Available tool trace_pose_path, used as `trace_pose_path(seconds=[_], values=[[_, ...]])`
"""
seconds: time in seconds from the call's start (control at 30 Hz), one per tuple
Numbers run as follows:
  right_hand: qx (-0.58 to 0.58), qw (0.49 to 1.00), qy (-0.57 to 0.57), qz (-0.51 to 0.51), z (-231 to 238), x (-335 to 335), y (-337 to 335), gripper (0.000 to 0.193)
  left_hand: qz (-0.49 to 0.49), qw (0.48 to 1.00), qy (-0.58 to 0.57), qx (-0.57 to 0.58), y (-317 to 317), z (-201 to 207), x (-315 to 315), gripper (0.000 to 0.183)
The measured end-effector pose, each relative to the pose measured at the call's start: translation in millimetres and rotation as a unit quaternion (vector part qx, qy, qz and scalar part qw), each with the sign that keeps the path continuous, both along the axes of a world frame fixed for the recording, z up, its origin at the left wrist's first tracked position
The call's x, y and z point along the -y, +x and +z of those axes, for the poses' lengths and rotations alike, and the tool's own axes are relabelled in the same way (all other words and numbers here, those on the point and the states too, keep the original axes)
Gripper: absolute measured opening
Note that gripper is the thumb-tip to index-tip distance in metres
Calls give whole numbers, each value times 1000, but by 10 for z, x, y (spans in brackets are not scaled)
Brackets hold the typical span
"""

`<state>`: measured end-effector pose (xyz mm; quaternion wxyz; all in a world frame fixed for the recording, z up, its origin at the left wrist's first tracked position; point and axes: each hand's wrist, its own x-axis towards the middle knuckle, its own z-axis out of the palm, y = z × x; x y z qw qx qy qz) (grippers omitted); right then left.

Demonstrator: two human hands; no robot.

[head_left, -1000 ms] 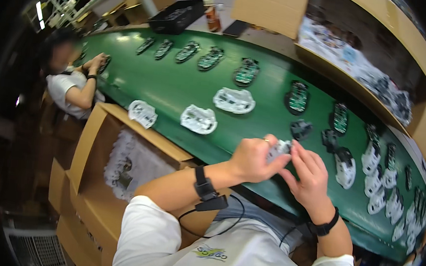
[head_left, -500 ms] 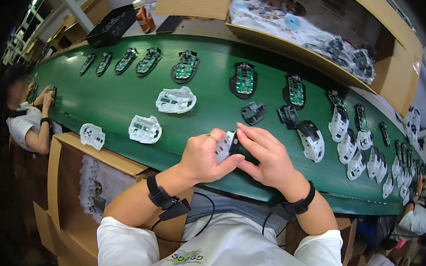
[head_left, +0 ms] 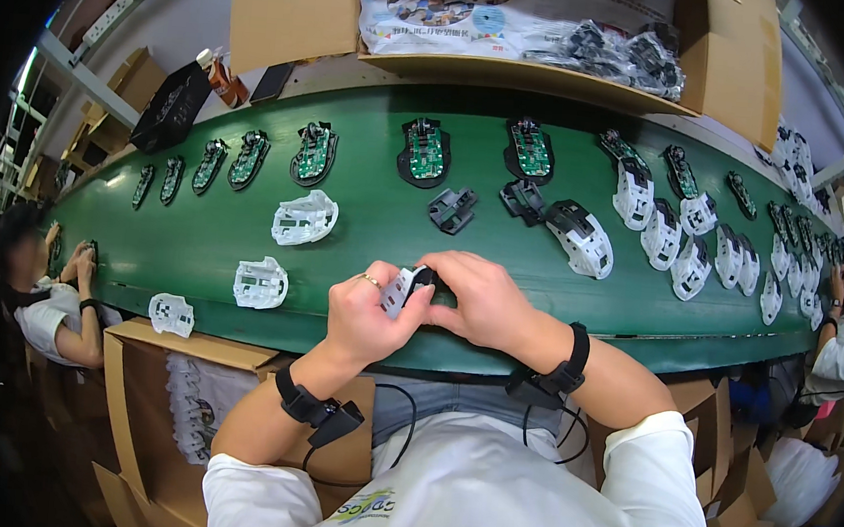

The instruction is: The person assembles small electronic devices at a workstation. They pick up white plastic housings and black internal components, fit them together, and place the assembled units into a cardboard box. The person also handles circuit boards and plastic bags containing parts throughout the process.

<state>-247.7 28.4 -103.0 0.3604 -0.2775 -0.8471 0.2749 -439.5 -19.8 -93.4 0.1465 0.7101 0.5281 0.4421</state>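
My left hand (head_left: pixel 363 316) and my right hand (head_left: pixel 479 298) meet above the near edge of the green belt, both closed on a white mouse shell (head_left: pixel 397 293) with a black part on it. Fingers cover much of the shell. Beyond the hands lie two black plastic parts, one (head_left: pixel 452 210) by itself and another (head_left: pixel 523 201) close to a finished-looking white-and-black mouse shell (head_left: pixel 580 238). On the left, plain white shells rest on the belt: one (head_left: pixel 305 218) farther away, one (head_left: pixel 262 283) nearer, and one (head_left: pixel 171 314) at the near edge.
Green circuit boards on black bases (head_left: pixel 424 153) line the far side of the belt (head_left: pixel 364 239). Several white-and-black shells (head_left: pixel 660 233) crowd the right. An open cardboard box (head_left: pixel 526 77) stands behind; another box (head_left: pixel 133 409) is at lower left. People work at both ends.
The whole view has shifted, so belt and parts sit farther left in it. Both hands still grip the shell, and my right-hand fingers have changed position slightly on it.
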Motion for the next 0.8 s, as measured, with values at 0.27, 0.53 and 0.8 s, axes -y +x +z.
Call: trace_pose_path(seconds=[0.27,0.53,0.8], values=[[-100,992,-23,67,88,-165,-36,49,-53,995,83,-19,-199,-9,9,18],[-99,980,-130,114,104,-41,-31,17,-81,989,54,115,-290,-122,94,11],[81,974,-182,-104,319,-336,255,27,-12,999,30,42,-434,-44,-129,43]])
